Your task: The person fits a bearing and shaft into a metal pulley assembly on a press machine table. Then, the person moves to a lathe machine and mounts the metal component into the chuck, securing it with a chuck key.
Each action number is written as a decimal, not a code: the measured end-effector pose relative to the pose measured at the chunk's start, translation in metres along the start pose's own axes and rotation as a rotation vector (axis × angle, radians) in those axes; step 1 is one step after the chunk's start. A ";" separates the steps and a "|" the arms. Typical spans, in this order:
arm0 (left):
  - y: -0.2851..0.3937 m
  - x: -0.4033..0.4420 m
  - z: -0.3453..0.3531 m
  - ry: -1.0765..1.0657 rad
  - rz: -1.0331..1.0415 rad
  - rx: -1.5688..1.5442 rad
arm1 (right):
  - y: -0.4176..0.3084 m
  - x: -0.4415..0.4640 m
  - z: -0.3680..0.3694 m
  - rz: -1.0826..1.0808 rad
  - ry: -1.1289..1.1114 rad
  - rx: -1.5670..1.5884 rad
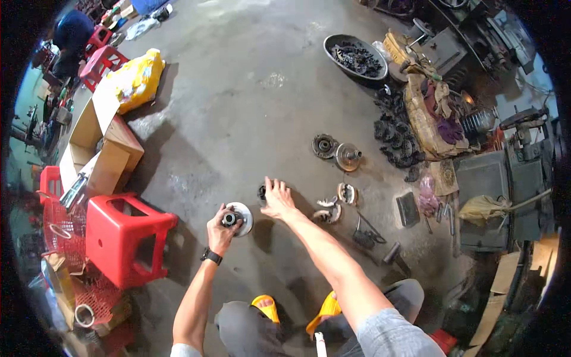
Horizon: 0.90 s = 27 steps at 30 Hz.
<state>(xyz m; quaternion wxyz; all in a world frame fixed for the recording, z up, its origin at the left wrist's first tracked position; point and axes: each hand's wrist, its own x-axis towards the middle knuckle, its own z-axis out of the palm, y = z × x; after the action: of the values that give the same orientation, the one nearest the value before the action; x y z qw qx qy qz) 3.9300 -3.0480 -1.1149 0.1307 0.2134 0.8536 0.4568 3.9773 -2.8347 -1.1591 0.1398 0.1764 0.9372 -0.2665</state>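
Note:
My left hand (219, 232) is closed around a shiny flanged metal disc (245, 218) with a hollow hub that faces up. Just to the right, my right hand (278, 199) has its thumb and fingers around a small dark round metal part (262, 191), mostly hidden by the fingers. Further right on the floor lie a dark ringed metal part (324, 145) and a shiny metal bell with a central shaft (348, 157). Curved brake-shoe-like pieces (327, 212) and another curved pair (347, 193) lie nearer my right forearm.
A red plastic stool (122, 235) and an open cardboard box (113, 152) stand at left, with a yellow bag (138, 80) behind. On the right are a brush (366, 239), a hammer (392, 253), a dark block (407, 209), heaped black parts (395, 134) and a basin (328, 50).

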 end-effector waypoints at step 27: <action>0.357 -0.038 -0.043 -0.477 0.319 0.049 | 0.043 -0.270 -0.337 0.416 0.631 0.374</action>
<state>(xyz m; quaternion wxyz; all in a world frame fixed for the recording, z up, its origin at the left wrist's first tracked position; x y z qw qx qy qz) 4.0325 -2.9219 -0.7915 0.2493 0.4494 0.7652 0.3878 4.1813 -2.6850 -0.8065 -0.1375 0.4570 0.8141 -0.3310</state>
